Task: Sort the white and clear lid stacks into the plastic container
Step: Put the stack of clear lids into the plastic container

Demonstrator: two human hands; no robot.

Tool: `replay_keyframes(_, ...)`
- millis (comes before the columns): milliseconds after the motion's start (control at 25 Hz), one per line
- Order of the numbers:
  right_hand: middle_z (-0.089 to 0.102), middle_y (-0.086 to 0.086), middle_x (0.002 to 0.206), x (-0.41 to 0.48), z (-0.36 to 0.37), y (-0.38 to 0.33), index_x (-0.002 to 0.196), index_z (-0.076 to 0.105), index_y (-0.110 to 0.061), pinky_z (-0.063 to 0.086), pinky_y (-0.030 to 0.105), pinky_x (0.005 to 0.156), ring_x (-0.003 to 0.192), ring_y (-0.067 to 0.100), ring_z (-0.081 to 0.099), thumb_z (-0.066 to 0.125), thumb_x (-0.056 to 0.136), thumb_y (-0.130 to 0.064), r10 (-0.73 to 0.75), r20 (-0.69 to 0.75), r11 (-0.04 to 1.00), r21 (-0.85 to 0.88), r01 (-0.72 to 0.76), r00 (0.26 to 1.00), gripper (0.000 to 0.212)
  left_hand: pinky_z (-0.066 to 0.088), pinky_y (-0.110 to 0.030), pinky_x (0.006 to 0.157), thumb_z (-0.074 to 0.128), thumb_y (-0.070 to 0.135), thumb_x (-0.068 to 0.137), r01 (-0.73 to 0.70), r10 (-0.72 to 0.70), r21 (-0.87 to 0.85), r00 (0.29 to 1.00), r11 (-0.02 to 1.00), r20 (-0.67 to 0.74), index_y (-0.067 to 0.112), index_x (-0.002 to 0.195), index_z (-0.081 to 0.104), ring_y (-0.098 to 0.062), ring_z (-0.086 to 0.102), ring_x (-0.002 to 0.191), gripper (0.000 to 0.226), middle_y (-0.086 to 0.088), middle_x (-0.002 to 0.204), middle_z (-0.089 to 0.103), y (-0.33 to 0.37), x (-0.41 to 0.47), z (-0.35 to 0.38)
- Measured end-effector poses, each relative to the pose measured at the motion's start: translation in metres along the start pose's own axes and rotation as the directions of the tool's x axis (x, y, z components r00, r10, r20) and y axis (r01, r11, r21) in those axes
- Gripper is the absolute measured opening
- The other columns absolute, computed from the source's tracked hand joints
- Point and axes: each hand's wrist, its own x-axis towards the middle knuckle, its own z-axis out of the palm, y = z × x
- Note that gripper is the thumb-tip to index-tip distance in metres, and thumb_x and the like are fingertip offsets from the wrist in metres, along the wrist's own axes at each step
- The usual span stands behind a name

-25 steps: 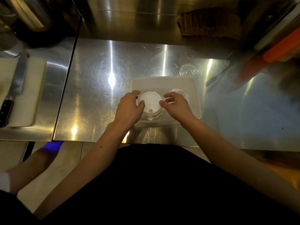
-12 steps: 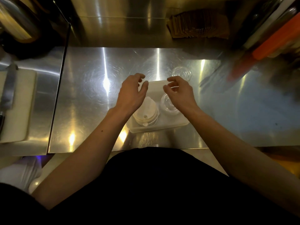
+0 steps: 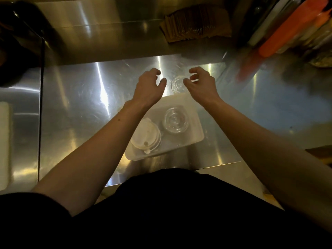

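Because one clear lid stack [image 3: 177, 84] remains outside on the steel surface [image 3: 80, 105], left hand [image 3: 149, 88] and right hand [image 3: 201, 87] flank it, fingers apart and curled, touching nothing. Plastic container [image 3: 197, 126]: translucent, rectangular; holds round white lid stack [image 3: 146, 134] beside ribbed clear lid stack [image 3: 175, 119].

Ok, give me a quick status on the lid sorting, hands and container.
Left hand and right hand open, empty, either side of clear lid stack on counter. White lid stack and second clear stack in plastic container. Nothing in the way.
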Motion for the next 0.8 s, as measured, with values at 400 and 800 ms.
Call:
replay_keyframes(400,0.061,0.010,0.126,0.057,-0.008,0.028,0.131,0.054,-0.012,0.045,0.023,0.083,0.099,0.013,0.056,0.063,0.090,-0.027,0.158,0.030,0.987,-0.011,-0.158,0.987,0.044,0.045,-0.038,0.102,0.055,0.028,0.094,0.146,-0.154,0.054,0.970,0.988,0.186,0.004,0.131,0.053,-0.029,0.055,0.123,0.044,-0.014,0.136,0.056,0.004,0.065,0.032)
replay_keyframes(800,0.064,0.015,0.122,0.087,0.007,0.057,0.129,0.055,-0.006,0.046,0.027,0.091,0.110,0.023,0.062,0.063,0.090,-0.020,0.281,0.128,0.959,-0.074,-0.273,0.951,0.043,0.050,-0.039,0.091,0.061,0.022,0.091,0.268,-0.270,0.048,0.917,0.962,0.292,0.019,0.081,0.050,-0.023,0.055,0.092,0.016,-0.004,0.086,0.056,-0.002,0.098,0.066)
